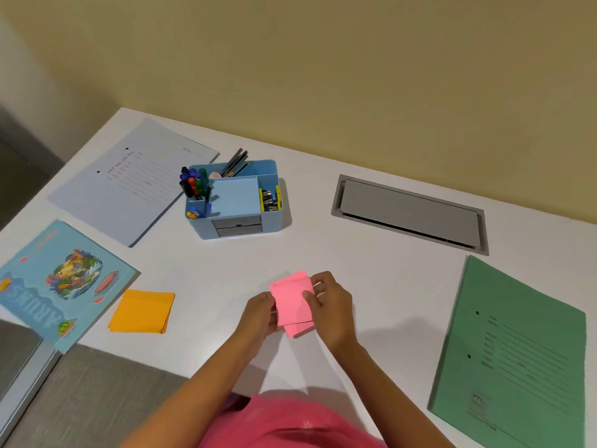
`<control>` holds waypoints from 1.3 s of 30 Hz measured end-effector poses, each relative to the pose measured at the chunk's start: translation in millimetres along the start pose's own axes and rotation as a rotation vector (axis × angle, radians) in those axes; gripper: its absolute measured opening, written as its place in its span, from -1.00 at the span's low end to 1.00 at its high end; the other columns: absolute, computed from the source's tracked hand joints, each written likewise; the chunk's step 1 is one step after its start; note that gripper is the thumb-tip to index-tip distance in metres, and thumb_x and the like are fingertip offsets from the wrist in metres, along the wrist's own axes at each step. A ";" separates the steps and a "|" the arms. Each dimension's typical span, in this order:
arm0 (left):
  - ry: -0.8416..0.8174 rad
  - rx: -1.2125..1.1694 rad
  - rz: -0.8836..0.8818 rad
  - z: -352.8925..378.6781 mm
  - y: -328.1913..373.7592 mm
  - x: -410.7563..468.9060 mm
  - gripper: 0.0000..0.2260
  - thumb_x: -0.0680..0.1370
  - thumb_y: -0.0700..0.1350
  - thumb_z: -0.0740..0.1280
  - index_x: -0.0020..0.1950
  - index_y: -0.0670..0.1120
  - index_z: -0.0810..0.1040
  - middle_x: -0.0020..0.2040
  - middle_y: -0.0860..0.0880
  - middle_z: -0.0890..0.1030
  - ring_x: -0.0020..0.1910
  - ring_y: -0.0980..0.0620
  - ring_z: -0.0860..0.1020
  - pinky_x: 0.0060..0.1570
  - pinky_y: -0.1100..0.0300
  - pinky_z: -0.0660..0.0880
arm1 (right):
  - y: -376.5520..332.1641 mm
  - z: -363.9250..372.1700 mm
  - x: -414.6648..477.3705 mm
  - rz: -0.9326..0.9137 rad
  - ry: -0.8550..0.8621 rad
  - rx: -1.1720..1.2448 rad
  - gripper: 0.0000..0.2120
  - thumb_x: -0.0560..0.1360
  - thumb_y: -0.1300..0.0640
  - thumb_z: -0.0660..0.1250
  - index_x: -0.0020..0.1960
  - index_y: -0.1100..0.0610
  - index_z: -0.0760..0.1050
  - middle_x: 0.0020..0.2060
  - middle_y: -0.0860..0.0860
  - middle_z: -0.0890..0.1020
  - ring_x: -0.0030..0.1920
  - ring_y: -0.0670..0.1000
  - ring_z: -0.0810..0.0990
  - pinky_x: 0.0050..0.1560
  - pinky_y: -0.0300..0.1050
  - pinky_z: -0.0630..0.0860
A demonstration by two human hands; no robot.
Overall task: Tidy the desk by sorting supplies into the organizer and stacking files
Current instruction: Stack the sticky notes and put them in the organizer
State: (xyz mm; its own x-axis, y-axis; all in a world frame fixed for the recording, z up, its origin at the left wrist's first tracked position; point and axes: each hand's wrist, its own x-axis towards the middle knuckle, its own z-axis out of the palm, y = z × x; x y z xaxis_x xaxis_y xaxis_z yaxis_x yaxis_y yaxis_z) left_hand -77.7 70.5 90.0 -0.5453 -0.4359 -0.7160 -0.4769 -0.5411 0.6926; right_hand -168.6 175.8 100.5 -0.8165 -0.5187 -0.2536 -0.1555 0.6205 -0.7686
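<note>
Printed lines on the pale blue file [135, 181] and the green file [513, 357] are too blurred to read. Green file's near corner is cut off by the bottom and right edges. The illustrated booklet [61, 282] runs off the left edge. The pink sticky notes [292, 303] are partly covered by the fingers of the left hand [260, 315] and right hand [332, 302]. Contents of the organizer [237, 198] drawers are hidden; the clips [269, 198] are too small to count.

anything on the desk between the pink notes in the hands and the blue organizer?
Nothing: in the head view, only bare white desk lies between the pink notes and the blue organizer.
</note>
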 end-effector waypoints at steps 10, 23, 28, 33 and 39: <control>0.015 0.045 0.043 -52.1 -12.5 -6.3 -0.70 0.58 -0.26 0.10 0.24 -0.08 0.49 0.07 -0.12 0.65 0.01 -0.13 0.62 -0.21 0.13 0.57 | -41.5 46.7 -3.1 -0.175 -0.054 -0.313 -0.72 0.51 0.24 0.28 0.19 0.07 0.41 0.11 0.01 0.47 0.12 0.04 0.46 0.10 -0.05 0.47; 0.209 0.069 -0.032 -112.4 -23.1 -2.6 -0.64 0.59 -0.30 0.18 -0.40 -0.08 0.28 -0.60 0.06 0.37 -0.45 0.03 0.33 -0.46 0.24 0.28 | -134.3 199.8 14.1 -0.622 -0.465 -0.592 -0.60 0.49 0.07 0.38 0.25 0.21 0.38 0.15 0.16 0.48 0.14 0.14 0.45 0.09 0.04 0.51; 0.270 0.068 -0.021 -128.1 -23.3 -13.3 -0.62 0.58 -0.44 0.09 -0.35 -0.07 0.24 -0.41 -0.03 0.26 -0.39 0.06 0.25 -0.48 0.44 0.32 | -141.3 246.2 9.4 -0.615 -0.533 -0.808 -0.43 0.42 -0.08 0.42 0.24 0.24 0.33 0.13 0.18 0.46 0.11 0.15 0.45 0.11 -0.01 0.47; 0.258 0.025 -0.106 -145.2 -34.7 -8.0 -0.75 0.60 -0.33 0.15 -0.21 -0.05 0.40 -0.24 -0.02 0.42 -0.18 0.04 0.44 -0.25 0.32 0.38 | -140.0 261.9 9.8 -0.602 -0.501 -0.856 -0.46 0.37 0.02 0.48 0.21 0.20 0.33 0.09 0.17 0.49 0.07 0.13 0.49 0.07 -0.07 0.44; 0.243 0.180 -0.110 -156.5 -26.3 -0.8 -0.71 0.61 -0.31 0.13 0.33 -0.29 0.38 0.25 -0.23 0.50 0.10 -0.12 0.52 -0.09 0.22 0.51 | -137.9 264.5 23.0 -0.431 -0.506 -0.806 -0.53 0.38 0.02 0.47 0.15 0.20 0.38 0.07 0.13 0.54 0.07 0.12 0.50 0.04 -0.10 0.43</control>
State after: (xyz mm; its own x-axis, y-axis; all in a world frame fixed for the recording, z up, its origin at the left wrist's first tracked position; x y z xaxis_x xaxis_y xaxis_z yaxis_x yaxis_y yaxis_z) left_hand 43.2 -27.5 58.7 -0.3132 -0.5527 -0.7723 -0.6501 -0.4680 0.5986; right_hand -18.8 -77.2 45.3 -0.3042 -0.8599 -0.4099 -0.8552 0.4361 -0.2802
